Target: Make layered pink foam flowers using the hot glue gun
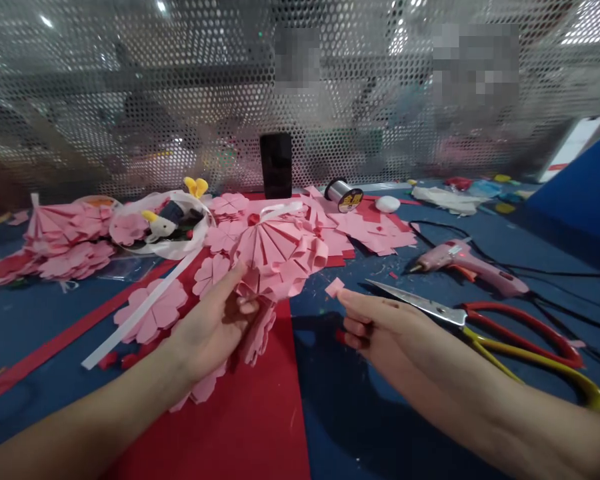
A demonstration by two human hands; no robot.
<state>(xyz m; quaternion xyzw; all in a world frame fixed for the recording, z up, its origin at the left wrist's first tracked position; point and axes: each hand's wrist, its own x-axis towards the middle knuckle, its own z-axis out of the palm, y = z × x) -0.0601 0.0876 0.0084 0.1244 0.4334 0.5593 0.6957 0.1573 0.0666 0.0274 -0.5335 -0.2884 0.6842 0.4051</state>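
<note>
My left hand point(219, 325) is closed around the lower part of a pink folded-paper umbrella point(280, 252), which it holds up over a red paper sheet point(260, 413). My right hand point(375, 323) hovers just right of it, fingers curled, pinching a small pink paper scrap point(335, 287) at the fingertip. A white strip point(140, 310) runs from the umbrella's top down to the left. Pink paper flower cut-outs point(153, 313) lie under and left of my left hand.
Red-and-yellow scissors point(485, 319) and a pink glue gun point(467, 261) with its cable lie to the right. More pink folded pieces point(63, 240), a bag with a small toy point(167, 223), a thread spool point(344, 195), a dark phone point(276, 165) and a perforated metal screen point(130, 87) stand behind.
</note>
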